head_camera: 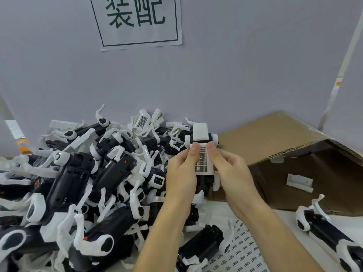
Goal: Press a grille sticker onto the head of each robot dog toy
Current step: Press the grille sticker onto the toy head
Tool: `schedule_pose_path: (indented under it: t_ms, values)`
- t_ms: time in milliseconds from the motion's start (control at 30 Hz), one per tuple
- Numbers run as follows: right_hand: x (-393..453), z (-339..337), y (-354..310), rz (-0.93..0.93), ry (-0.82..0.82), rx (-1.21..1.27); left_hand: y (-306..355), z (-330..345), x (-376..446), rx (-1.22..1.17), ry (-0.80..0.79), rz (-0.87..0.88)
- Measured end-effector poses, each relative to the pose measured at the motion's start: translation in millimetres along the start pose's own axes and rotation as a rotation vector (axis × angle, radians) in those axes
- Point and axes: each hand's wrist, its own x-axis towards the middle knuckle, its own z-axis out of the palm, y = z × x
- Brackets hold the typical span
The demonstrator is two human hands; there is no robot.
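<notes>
I hold one white and black robot dog toy (200,134) up in front of me with both hands. A grille sticker (202,160) with a fine grid pattern lies on its white head. My left hand (181,171) grips the head from the left, thumb tip at the sticker's upper left edge. My right hand (229,171) grips it from the right, thumb tip at the upper right edge. A sheet of small stickers (241,250) lies on the table below my right forearm.
A big pile of black and white robot dog toys (82,183) fills the left half of the table. An open cardboard box (284,146) lies on its side at the right. One more toy (330,232) lies at the lower right. A wall with a paper sign (135,20) stands behind.
</notes>
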Motion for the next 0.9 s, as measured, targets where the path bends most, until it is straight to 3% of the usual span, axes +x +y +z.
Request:
schedule_pose_path:
  t_ms: [200, 467, 667, 833, 900]
  values:
    - [-0.7, 5.8, 7.0, -0.071, 0.206, 0.0, -3.8, 8.4, -2.5, -0.003, 0.071, 0.052]
    - [2.1, -3.7, 3.6, -0.014, 0.069, -0.042, -1.4, 2.2, 0.3, 0.032, -0.054, 0.036]
    - [4.9, -3.4, 7.1, -0.26, 0.188, -0.269, -9.5, 10.2, -2.0, 0.277, 0.066, 0.168]
    - [8.0, -21.7, 1.2, 0.004, -0.132, -0.129, -3.4, 2.5, 0.2, 0.067, -0.007, -0.014]
    - [8.9, -28.6, -1.1, 0.015, -0.173, -0.133, -1.8, -0.7, 1.2, -0.028, -0.087, -0.092]
